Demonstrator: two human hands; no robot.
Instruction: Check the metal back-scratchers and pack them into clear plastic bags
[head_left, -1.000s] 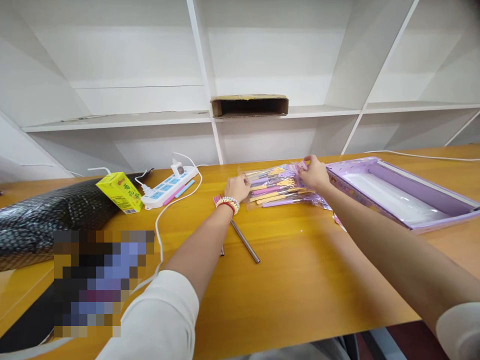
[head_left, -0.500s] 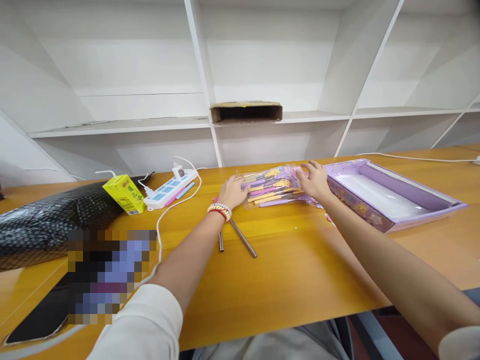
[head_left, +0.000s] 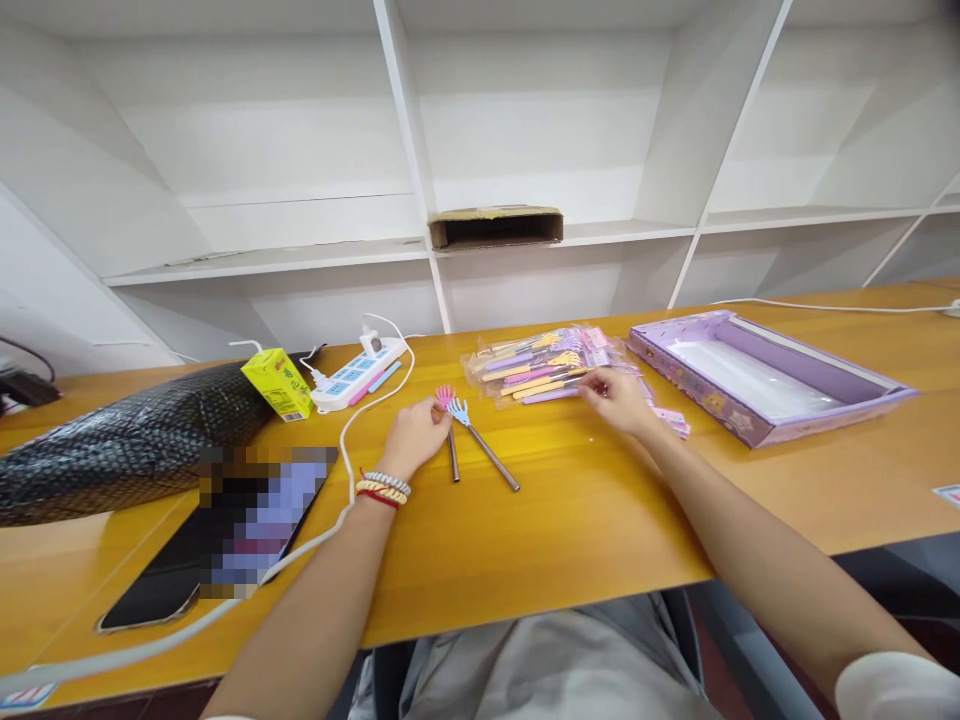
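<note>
My left hand (head_left: 420, 437) is closed, its fingertips at the head of a pink back scratcher (head_left: 445, 398). Beside it lies a blue back scratcher (head_left: 459, 411), with its metal shaft pointing toward me. My right hand (head_left: 616, 400) is closed at the near right edge of a pile of back scratchers in clear bags (head_left: 536, 372). Their handles are purple, yellow and pink. Whether its fingers grip one of the bags is hidden. Pink packaging (head_left: 673, 421) lies just below my right wrist.
A purple box tray (head_left: 765, 432) stands at the right. On the left are a power strip (head_left: 358, 374) with pink and blue sticks beside it, a yellow drink carton (head_left: 277, 385), a black wrapped bundle (head_left: 142, 430) and a phone (head_left: 165, 560). A white cable (head_left: 345, 450) crosses there.
My left hand has moved from the bagged pile down and left to the pink scratcher, uncovering both loose scratchers' heads. My right hand has come nearer, its fingers now curled. The view has shifted slightly.
</note>
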